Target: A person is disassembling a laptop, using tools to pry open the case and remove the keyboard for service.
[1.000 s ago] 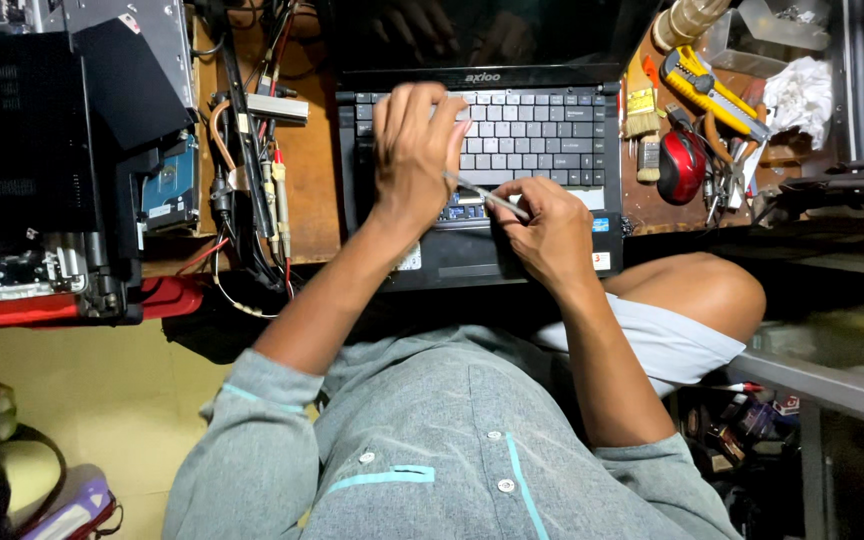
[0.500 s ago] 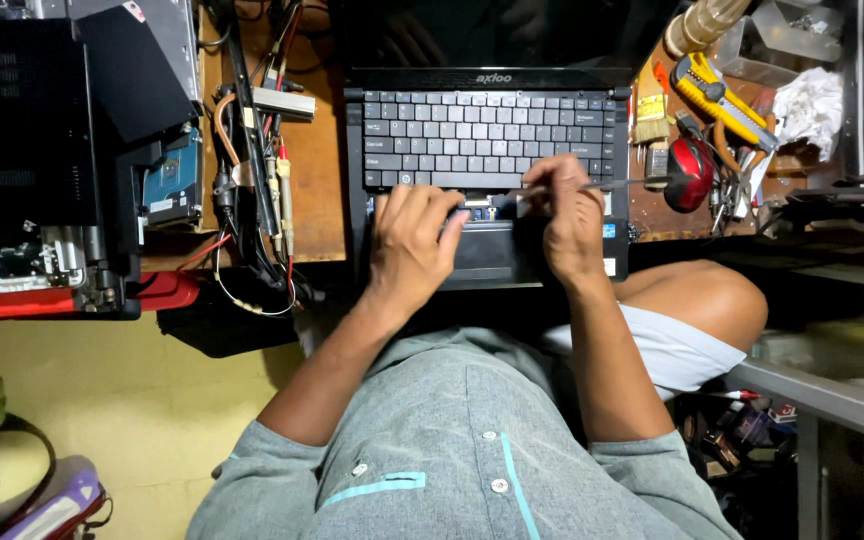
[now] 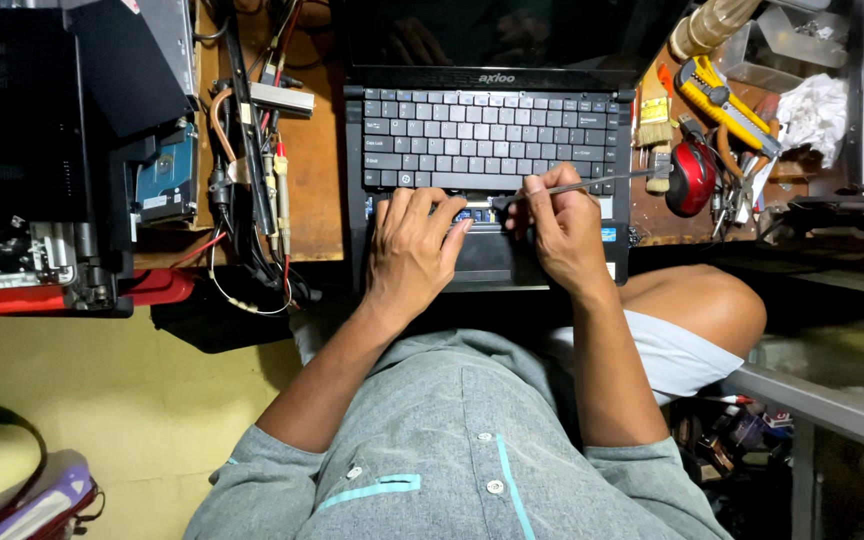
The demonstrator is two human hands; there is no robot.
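Far left: a black, opened machine casing [image 3: 47, 150] with exposed metal parts rests on the wooden bench [image 3: 317, 200], a red strip along its lower edge. Beside it lies a bare hard drive [image 3: 165, 180], and next to that a tangle of cables and probes [image 3: 252, 180] running down the bench, with a small silver box at its upper end. Centre: a black laptop [image 3: 487, 150] stands open, its keyboard facing the person and its dark screen at the top of the view. The left hand [image 3: 410, 255] lies palm down on the palm rest just below the keyboard, fingers spread and bent, fingertips at the lower edge of the key rows; it holds nothing. Just beside it, close but not touching, the right hand [image 3: 564, 235] is closed around a thin metal tool [image 3: 577, 186], pinched between thumb and fingers; the tool's shaft runs right across the keyboard's lower right corner, while its left end meets the front edge of the keyboard between the two hands. Whether the tip is under a key cannot be told. Right: a brush [image 3: 655, 125], a red rounded object [image 3: 692, 178], a yellow utility knife [image 3: 727, 105] and crumpled white paper [image 3: 812, 115] lie on the bench. The person's bare knee [image 3: 702, 300] shows below the right forearm.
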